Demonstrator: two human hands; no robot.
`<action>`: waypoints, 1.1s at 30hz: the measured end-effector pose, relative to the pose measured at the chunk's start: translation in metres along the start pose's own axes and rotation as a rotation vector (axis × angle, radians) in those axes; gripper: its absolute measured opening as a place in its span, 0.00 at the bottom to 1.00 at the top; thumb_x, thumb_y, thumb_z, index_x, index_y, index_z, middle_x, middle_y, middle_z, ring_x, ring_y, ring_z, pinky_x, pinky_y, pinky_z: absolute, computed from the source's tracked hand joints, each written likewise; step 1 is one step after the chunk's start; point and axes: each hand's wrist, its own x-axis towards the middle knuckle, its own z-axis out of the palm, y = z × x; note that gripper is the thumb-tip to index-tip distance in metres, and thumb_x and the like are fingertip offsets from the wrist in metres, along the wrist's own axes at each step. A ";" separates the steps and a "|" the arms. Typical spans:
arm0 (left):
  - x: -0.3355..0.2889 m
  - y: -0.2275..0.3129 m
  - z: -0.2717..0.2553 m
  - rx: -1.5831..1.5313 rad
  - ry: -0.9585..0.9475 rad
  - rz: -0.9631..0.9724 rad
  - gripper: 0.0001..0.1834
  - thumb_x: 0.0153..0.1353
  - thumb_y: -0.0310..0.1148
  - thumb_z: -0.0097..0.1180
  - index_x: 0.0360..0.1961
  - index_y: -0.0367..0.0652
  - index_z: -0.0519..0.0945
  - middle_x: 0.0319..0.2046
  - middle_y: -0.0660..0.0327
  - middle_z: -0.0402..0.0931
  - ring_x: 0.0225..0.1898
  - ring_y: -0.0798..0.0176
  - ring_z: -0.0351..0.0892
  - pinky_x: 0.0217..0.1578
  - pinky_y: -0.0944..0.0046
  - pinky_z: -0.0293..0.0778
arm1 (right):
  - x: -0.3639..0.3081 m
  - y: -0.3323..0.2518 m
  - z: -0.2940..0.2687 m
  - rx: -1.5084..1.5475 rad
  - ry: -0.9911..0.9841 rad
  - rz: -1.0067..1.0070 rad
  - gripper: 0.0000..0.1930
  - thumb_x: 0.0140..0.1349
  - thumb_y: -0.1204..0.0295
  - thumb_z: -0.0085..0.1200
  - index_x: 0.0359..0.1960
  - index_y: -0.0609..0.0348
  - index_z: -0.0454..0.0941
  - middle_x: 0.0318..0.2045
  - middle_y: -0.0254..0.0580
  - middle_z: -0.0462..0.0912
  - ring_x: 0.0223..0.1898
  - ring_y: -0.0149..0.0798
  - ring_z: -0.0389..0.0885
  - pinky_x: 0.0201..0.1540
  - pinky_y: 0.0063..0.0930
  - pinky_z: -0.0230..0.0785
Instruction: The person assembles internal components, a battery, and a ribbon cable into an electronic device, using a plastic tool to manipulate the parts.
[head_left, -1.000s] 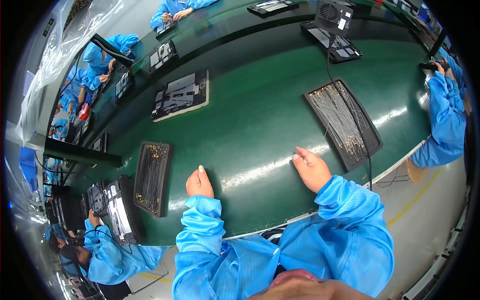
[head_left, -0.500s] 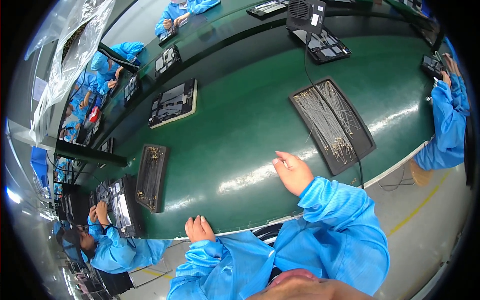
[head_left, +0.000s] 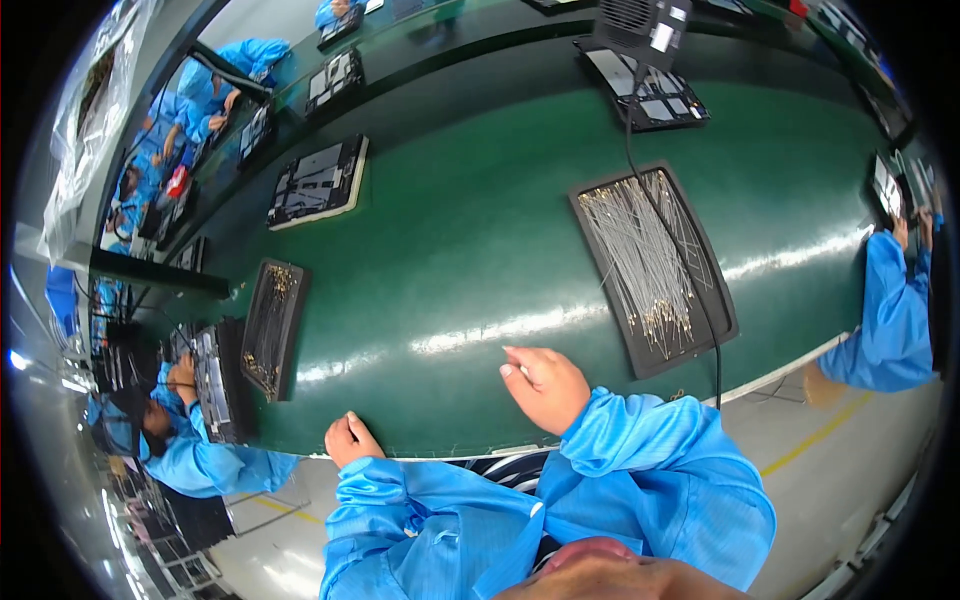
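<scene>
My left hand (head_left: 352, 440) rests at the near edge of the green table (head_left: 450, 270), fingers loosely bent with a gap between them, and nothing visible in it. My right hand (head_left: 548, 388) hovers over the table left of a dark tray (head_left: 725, 325). Its thumb and forefinger are apart, and no object shows between them; the other fingers curl out of sight. Inside that tray lies a bundle of thin grey cables (head_left: 640, 260) with small gold-coloured ends. Another narrow dark tray (head_left: 295, 335), with dark cables (head_left: 268, 325) in it, stands to the left of my hands.
An opened tablet-like device (head_left: 320, 182) lies at far left; another (head_left: 650, 98) sits at the back below a black boxy unit (head_left: 640, 35). A black cord (head_left: 690, 265) crosses the right tray. Co-workers in blue work at left (head_left: 210, 465) and right (head_left: 885, 320).
My right hand has drawn back toward me and left, away from the cable tray. My left hand has shifted left, its fingers more bent. The view has tilted slightly.
</scene>
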 end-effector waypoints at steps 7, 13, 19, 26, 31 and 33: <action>-0.002 -0.001 -0.001 -0.034 0.118 0.086 0.10 0.51 0.32 0.46 0.25 0.35 0.74 0.26 0.53 0.72 0.32 0.52 0.67 0.36 0.57 0.63 | -0.001 -0.001 0.003 0.008 -0.049 0.032 0.13 0.51 0.69 0.48 0.36 0.62 0.70 0.29 0.46 0.75 0.32 0.44 0.73 0.35 0.30 0.66; -0.002 -0.001 -0.003 -0.056 0.105 0.037 0.10 0.51 0.32 0.46 0.25 0.34 0.74 0.26 0.53 0.71 0.33 0.51 0.67 0.36 0.56 0.63 | 0.000 -0.004 0.007 -0.077 -0.066 0.051 0.13 0.50 0.69 0.48 0.36 0.62 0.71 0.28 0.46 0.75 0.32 0.44 0.74 0.35 0.30 0.66; 0.002 0.012 0.003 -0.066 0.128 0.014 0.12 0.51 0.35 0.46 0.25 0.35 0.74 0.27 0.52 0.71 0.33 0.50 0.67 0.38 0.56 0.62 | 0.003 -0.006 0.006 -0.202 0.018 0.014 0.12 0.50 0.69 0.48 0.34 0.62 0.72 0.28 0.47 0.75 0.32 0.45 0.74 0.36 0.31 0.66; 0.041 0.000 -0.005 -0.030 -0.046 0.086 0.16 0.52 0.39 0.45 0.31 0.35 0.74 0.31 0.50 0.71 0.36 0.49 0.66 0.40 0.56 0.62 | 0.001 -0.014 0.021 -0.341 0.132 -0.002 0.12 0.48 0.69 0.50 0.32 0.62 0.72 0.28 0.47 0.75 0.31 0.46 0.73 0.35 0.32 0.66; 0.066 -0.016 -0.001 -0.151 -0.102 0.105 0.16 0.53 0.38 0.44 0.31 0.35 0.74 0.30 0.49 0.72 0.35 0.49 0.67 0.39 0.57 0.62 | -0.001 -0.017 0.034 -0.461 0.130 -0.016 0.12 0.47 0.67 0.50 0.30 0.62 0.73 0.29 0.47 0.76 0.33 0.47 0.73 0.37 0.33 0.66; 0.073 -0.021 -0.003 -0.186 -0.120 0.104 0.15 0.53 0.38 0.43 0.30 0.35 0.74 0.29 0.49 0.72 0.34 0.49 0.68 0.38 0.57 0.63 | -0.001 -0.020 0.037 -0.512 0.113 -0.026 0.12 0.46 0.67 0.50 0.30 0.62 0.73 0.29 0.47 0.76 0.32 0.47 0.73 0.37 0.33 0.66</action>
